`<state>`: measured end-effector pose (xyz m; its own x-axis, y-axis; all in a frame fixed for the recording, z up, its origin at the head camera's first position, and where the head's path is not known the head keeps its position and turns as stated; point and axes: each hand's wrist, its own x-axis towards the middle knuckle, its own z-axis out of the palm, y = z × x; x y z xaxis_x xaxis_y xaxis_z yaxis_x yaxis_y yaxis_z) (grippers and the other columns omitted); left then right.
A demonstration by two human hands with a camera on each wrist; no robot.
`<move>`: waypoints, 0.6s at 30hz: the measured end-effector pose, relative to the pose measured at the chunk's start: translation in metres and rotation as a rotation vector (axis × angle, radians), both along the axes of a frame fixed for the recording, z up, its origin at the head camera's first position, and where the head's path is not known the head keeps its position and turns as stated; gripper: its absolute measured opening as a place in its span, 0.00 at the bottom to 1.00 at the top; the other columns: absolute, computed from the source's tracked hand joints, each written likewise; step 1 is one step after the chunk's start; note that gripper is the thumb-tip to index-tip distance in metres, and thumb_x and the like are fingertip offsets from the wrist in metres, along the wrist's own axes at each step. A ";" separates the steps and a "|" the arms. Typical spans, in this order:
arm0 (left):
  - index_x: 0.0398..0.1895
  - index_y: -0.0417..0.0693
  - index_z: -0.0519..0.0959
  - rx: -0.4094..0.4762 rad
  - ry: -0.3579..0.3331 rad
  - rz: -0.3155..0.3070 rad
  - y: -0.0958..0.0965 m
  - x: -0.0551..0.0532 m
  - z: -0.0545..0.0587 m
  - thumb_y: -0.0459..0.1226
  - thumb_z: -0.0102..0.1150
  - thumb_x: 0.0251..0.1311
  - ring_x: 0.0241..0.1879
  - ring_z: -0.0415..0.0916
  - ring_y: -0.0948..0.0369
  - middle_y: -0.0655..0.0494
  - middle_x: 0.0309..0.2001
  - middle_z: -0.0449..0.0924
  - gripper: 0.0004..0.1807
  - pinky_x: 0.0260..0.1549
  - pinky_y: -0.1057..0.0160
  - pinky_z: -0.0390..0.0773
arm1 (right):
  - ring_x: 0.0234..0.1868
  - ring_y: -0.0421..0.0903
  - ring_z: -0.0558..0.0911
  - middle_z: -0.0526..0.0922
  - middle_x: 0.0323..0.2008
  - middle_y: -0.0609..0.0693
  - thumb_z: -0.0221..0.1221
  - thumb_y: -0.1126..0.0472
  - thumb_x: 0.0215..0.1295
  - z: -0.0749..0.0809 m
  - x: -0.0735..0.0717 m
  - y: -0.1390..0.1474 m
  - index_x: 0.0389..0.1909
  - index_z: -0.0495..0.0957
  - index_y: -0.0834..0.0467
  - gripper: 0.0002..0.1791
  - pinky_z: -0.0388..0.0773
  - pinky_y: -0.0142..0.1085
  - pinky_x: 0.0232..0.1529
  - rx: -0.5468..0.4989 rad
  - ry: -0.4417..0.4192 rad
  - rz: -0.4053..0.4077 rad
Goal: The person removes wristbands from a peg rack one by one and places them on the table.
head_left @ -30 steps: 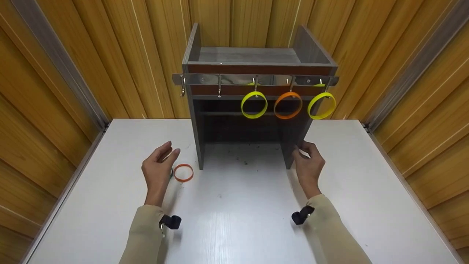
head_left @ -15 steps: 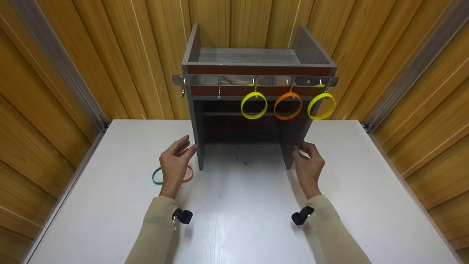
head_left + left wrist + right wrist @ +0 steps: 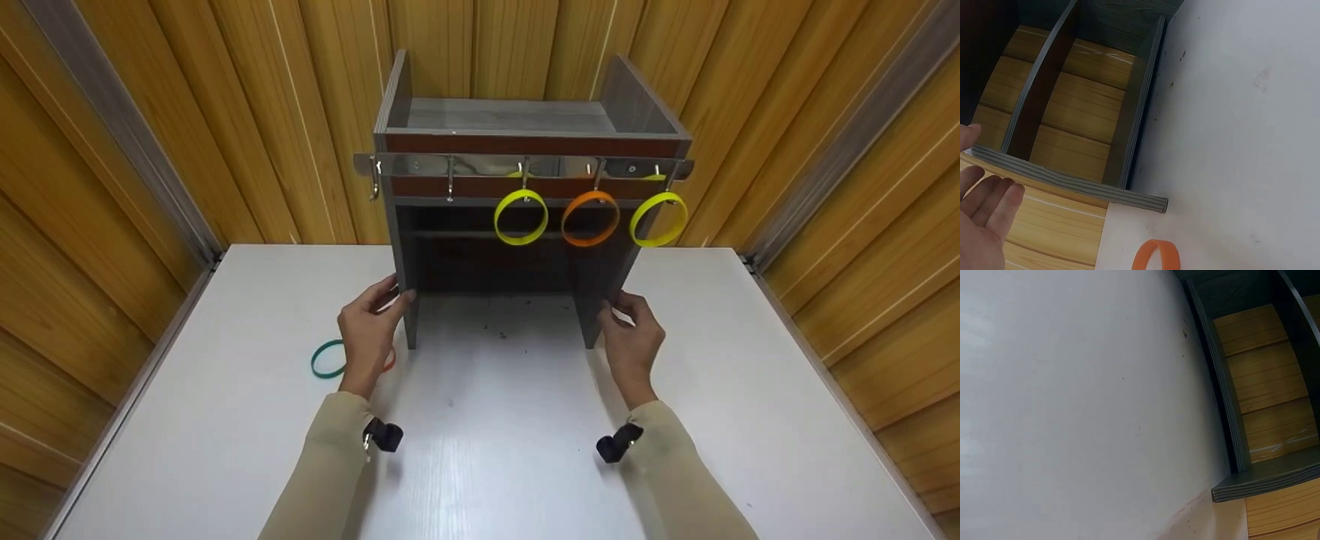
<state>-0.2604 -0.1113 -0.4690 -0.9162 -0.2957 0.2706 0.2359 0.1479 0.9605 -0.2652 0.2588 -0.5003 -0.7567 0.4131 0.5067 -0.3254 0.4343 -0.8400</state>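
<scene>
A grey wooden shelf unit (image 3: 407,319) stands on the white table, with a metal hook rail (image 3: 487,164) across its front. My left hand (image 3: 366,330) is at its left side panel. Its thumb is on one side of the panel and its fingers on the other; in the left wrist view a small gap shows between fingers and panel. My right hand (image 3: 634,337) holds the right side panel's lower front edge with bent fingers, fingertips partly hidden. Two yellow rings (image 3: 520,217) and an orange ring (image 3: 590,219) hang from the rail's hooks.
A green ring (image 3: 328,359) lies on the table left of my left hand. An orange-red ring (image 3: 1157,253) lies beside it, mostly hidden by the hand in the head view. Wood-panelled walls (image 3: 105,150) enclose the table. Dark specks lie under the shelf.
My left hand has moved right from beside the rings to the left side panel, uncovering the green ring and covering much of the orange-red one. My right hand has stayed at the right panel.
</scene>
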 end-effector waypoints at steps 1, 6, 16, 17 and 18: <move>0.63 0.45 0.85 -0.006 -0.001 0.003 0.001 0.000 0.000 0.40 0.75 0.66 0.57 0.85 0.56 0.52 0.58 0.87 0.23 0.54 0.62 0.84 | 0.50 0.51 0.86 0.87 0.46 0.58 0.66 0.73 0.68 0.000 0.000 0.000 0.49 0.83 0.67 0.11 0.84 0.26 0.47 0.001 -0.001 -0.001; 0.60 0.46 0.87 -0.022 0.006 0.027 0.003 -0.003 -0.001 0.40 0.75 0.66 0.54 0.86 0.57 0.53 0.53 0.89 0.21 0.52 0.61 0.86 | 0.50 0.50 0.86 0.87 0.46 0.58 0.66 0.73 0.67 0.000 0.000 -0.001 0.49 0.82 0.67 0.11 0.85 0.27 0.47 0.012 0.002 -0.004; 0.53 0.42 0.89 -0.121 0.104 0.106 0.010 -0.007 -0.002 0.31 0.75 0.63 0.47 0.88 0.57 0.53 0.45 0.91 0.15 0.42 0.66 0.87 | 0.48 0.46 0.86 0.87 0.46 0.58 0.66 0.73 0.66 -0.002 -0.002 0.001 0.48 0.83 0.68 0.11 0.85 0.27 0.46 0.007 0.030 0.004; 0.52 0.42 0.89 -0.136 0.109 0.111 0.010 -0.007 -0.003 0.31 0.75 0.63 0.47 0.88 0.57 0.53 0.45 0.91 0.15 0.42 0.66 0.87 | 0.47 0.45 0.85 0.87 0.46 0.58 0.66 0.73 0.66 -0.002 -0.001 0.001 0.48 0.83 0.68 0.11 0.85 0.27 0.46 0.004 0.028 0.003; 0.52 0.42 0.90 -0.147 0.113 0.113 0.010 -0.008 -0.003 0.30 0.75 0.62 0.47 0.88 0.57 0.53 0.45 0.91 0.14 0.42 0.65 0.88 | 0.47 0.45 0.85 0.87 0.46 0.58 0.67 0.73 0.66 -0.002 -0.001 0.001 0.48 0.83 0.68 0.11 0.85 0.27 0.45 -0.001 0.028 0.004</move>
<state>-0.2682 -0.1014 -0.4722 -0.8410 -0.3445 0.4172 0.3146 0.3160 0.8951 -0.2665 0.2603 -0.5023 -0.7438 0.4105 0.5275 -0.3505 0.4324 -0.8308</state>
